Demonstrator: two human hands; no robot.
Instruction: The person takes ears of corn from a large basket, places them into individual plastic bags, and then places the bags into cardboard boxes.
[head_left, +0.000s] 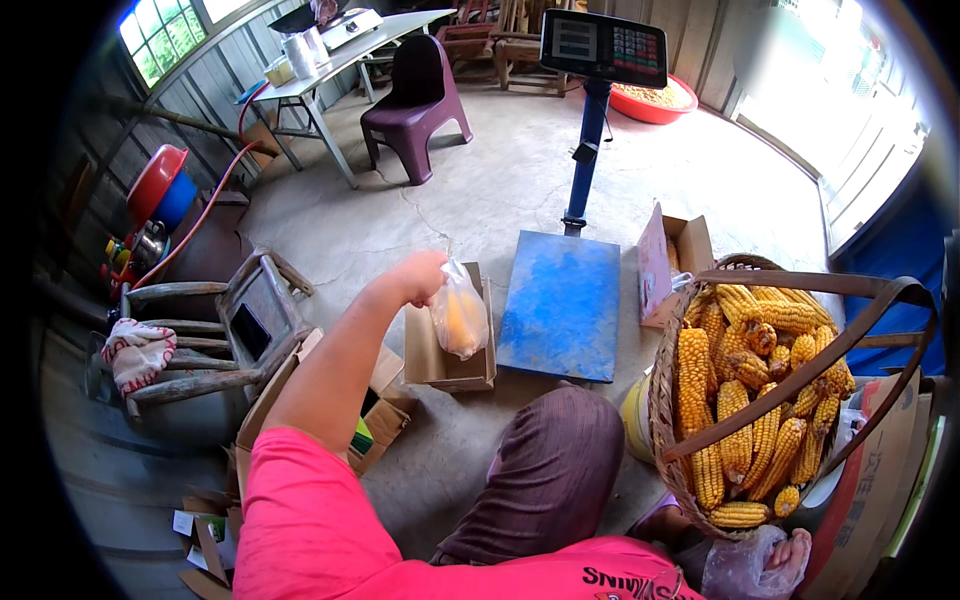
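My left hand (426, 277) grips the gathered top of a clear plastic bag (459, 319) with yellow corn inside. The bag hangs over the opening of a small cardboard box (444, 382) on the floor. Low at the right, my right hand (789, 551) holds a crumpled clear plastic bag (739, 566), and its contents cannot be made out. Just above that hand stands a woven basket (666, 439) heaped with dried corn cobs (735, 427). Its brown strap handles (772, 375) arch over the cobs.
A platform scale (559, 307) with a blue plate stands right of the box. Behind the basket is an open carton (686, 240). A wooden chair (259, 319) bearing a phone (250, 331) stands left. Farther off are a plastic chair (420, 105) and a red basin (656, 112) of kernels.
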